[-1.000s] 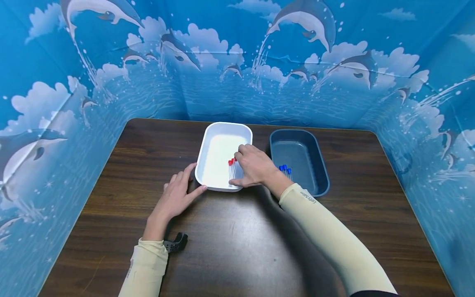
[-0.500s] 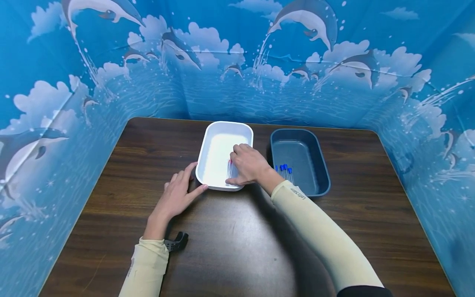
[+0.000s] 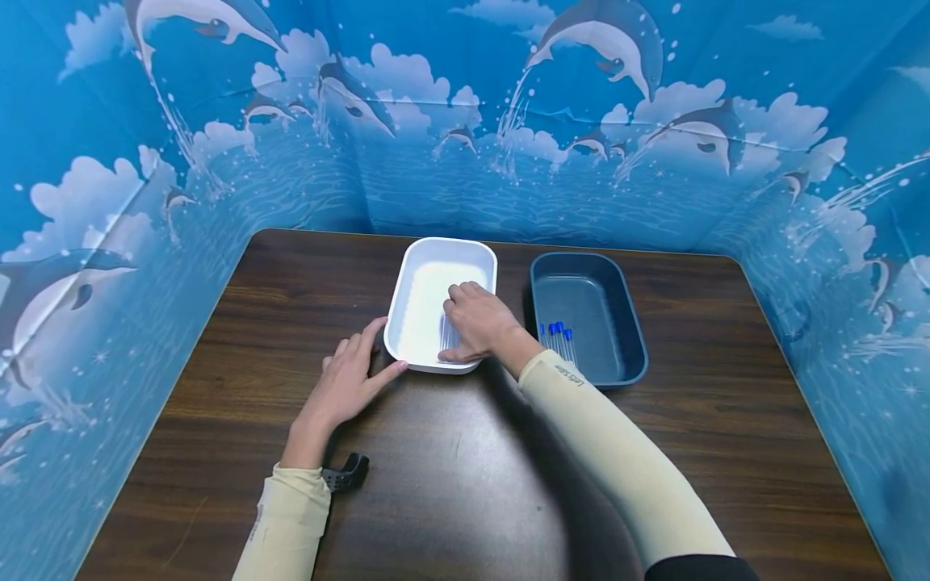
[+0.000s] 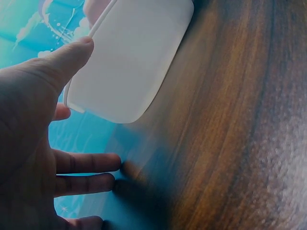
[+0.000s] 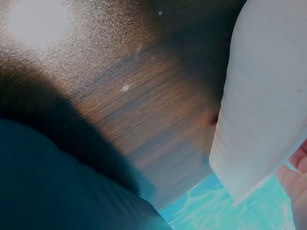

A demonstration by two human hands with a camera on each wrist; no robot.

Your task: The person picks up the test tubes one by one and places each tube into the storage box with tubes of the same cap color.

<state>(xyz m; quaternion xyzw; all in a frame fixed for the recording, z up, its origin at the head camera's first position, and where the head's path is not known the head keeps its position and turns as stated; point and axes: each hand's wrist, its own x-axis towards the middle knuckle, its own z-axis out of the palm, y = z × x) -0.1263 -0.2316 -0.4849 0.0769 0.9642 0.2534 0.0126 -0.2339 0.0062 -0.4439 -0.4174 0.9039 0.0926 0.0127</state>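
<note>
Inside a white plastic tray (image 3: 427, 282), my right hand (image 3: 479, 323) bends over several slim clear test tubes (image 3: 447, 342) near the tray's front right. Its fingers curl at the tubes' far end and its thumb is at the near end; their caps are hidden under the fingers. My left hand (image 3: 350, 379) touches the tray's front left corner with thumb and index finger. In the left wrist view, the left thumb (image 4: 76, 55) rests at the tray's rim and the other fingers are spread. The right wrist view mostly shows the tray's outer wall (image 5: 264, 100).
A dark blue tray (image 3: 590, 303) stands to the right of the white one, with several blue-capped tubes (image 3: 556, 337) along its near left side. Both trays are on a brown wooden table (image 3: 450, 476). A dolphin-print backdrop (image 3: 450, 186) surrounds the table's far and side edges.
My right hand has shifted slightly left in the white tray, the tubes shifting left with it. Their red caps, visible earlier, are now covered. The left hand stays at the corner.
</note>
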